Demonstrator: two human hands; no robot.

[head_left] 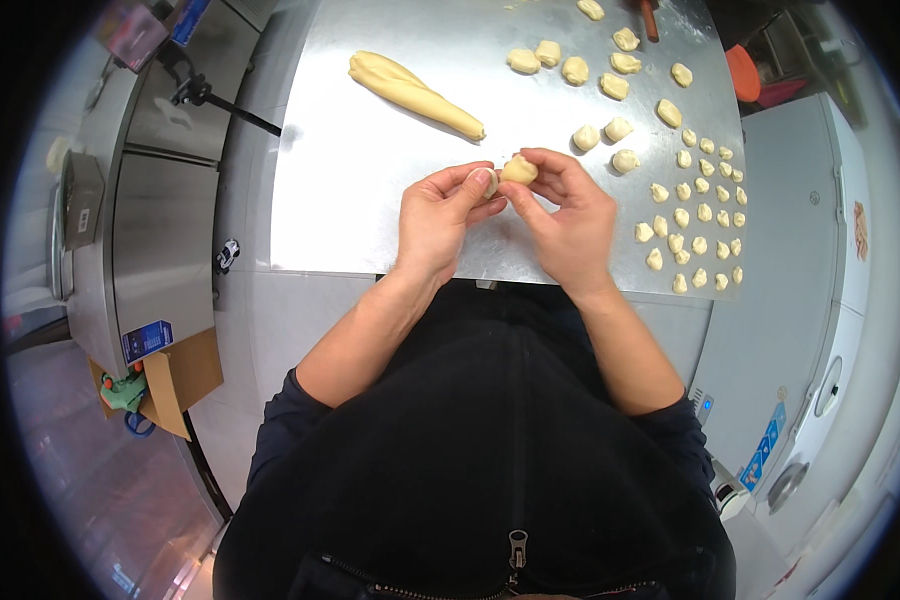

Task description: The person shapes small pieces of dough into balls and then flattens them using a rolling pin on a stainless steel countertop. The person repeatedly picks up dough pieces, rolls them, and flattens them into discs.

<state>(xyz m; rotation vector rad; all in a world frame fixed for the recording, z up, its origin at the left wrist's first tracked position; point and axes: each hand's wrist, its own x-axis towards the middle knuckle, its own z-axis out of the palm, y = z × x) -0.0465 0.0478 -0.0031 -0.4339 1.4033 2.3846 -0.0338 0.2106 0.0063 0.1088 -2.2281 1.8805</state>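
Note:
Above the near part of the metal table, my two hands meet with fingertips close together. My right hand (578,222) pinches a pale yellow dough piece (518,171) between thumb and fingers. A smaller whitish piece of dough (490,184) is partly hidden in the fingers of my left hand (432,222), which are closed on it. Whether the two pieces are joined, I cannot tell. Beyond my left hand lies a long, twisted dough log (415,95), tapering toward its right end. Just beyond my right hand sit a few round dough balls (625,161).
Several small dough pieces (705,212) stand in rows at the table's (320,200) right, with larger lumps (574,70) farther back. A rolling pin handle (650,20) shows at the far edge. A black stand arm (240,115) reaches the left edge. A white appliance (780,230) flanks the right.

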